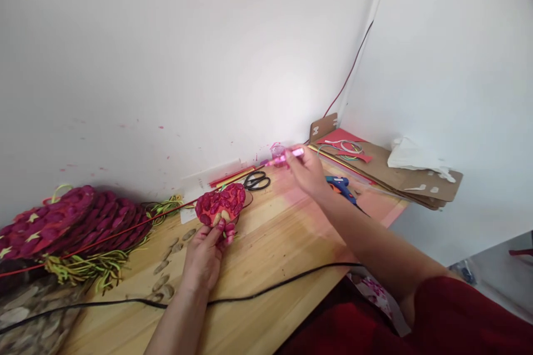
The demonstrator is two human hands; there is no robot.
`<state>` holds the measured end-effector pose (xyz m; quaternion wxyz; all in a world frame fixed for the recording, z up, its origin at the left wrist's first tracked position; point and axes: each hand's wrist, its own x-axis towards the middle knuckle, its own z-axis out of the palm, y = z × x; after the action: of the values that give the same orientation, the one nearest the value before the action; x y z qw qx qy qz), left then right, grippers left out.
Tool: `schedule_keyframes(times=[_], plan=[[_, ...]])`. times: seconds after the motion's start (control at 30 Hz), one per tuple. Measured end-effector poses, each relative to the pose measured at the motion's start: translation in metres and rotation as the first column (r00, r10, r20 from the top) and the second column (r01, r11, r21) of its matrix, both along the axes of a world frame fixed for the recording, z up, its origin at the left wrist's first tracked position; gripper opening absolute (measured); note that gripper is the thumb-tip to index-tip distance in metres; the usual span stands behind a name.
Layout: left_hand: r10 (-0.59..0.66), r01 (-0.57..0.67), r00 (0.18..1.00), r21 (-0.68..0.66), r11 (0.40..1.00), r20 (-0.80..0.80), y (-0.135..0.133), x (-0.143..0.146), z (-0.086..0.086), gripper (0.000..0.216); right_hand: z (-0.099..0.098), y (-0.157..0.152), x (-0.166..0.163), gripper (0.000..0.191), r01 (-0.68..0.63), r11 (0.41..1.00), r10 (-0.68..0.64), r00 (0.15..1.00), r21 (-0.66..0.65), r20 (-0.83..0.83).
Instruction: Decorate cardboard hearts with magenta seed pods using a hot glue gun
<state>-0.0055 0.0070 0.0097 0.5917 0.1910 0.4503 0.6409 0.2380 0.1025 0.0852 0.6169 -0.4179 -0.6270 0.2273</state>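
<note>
In my left hand point(210, 249) is a small red plaque point(220, 202) covered in magenta-painted, peanut-like shells. A couple of shells at its lower edge are unpainted, and my fingertips there are stained pink. My right hand point(306, 169) is closed around a slim pink paintbrush point(295, 154), its tip pointing left. Behind the brush, by the wall, stands a small clear cup point(277, 150) with pink stains. Black-handled scissors point(257, 180) lie between the plaque and the cup. Loose tan shells point(161, 267) are scattered left of my left hand.
At left, painted plaques point(108, 216) are stacked beside yellow-green tassels point(89, 266) and a bag of shells point(37, 316). A black cable point(266, 290) crosses the wooden table. A blue glue gun point(342, 186), cardboard sheets point(437, 186) and a white plastic bag point(416, 156) lie at right.
</note>
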Motion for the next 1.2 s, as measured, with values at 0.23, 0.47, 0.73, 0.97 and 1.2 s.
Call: schedule_keyframes(times=[0.23,0.47,0.73,0.97,1.2], plan=[[-0.020,0.020,1.000,0.018,1.000,0.013,0.001,0.000,-0.002,0.030,0.033,0.087,0.027,0.021,0.441,0.897,-0.327,0.702,-0.026,0.633],[-0.017,0.017,1.000,-0.001,1.000,0.014,0.001,0.000,-0.003,0.033,0.012,0.122,0.022,0.023,0.450,0.890,-0.218,0.559,-0.072,0.800],[-0.050,0.050,0.998,0.004,0.999,-0.039,0.001,0.001,-0.002,0.039,0.006,0.129,0.013,0.029,0.526,0.838,-0.137,0.461,-0.146,0.877],[-0.032,0.036,0.996,0.041,0.999,-0.086,0.000,0.004,0.002,0.046,0.006,0.131,0.011,0.032,0.526,0.839,-0.145,0.459,-0.137,0.876],[-0.060,0.071,0.989,0.078,0.994,-0.136,-0.001,0.003,0.003,0.045,0.005,0.128,0.013,0.028,0.499,0.860,-0.170,0.478,-0.107,0.862]])
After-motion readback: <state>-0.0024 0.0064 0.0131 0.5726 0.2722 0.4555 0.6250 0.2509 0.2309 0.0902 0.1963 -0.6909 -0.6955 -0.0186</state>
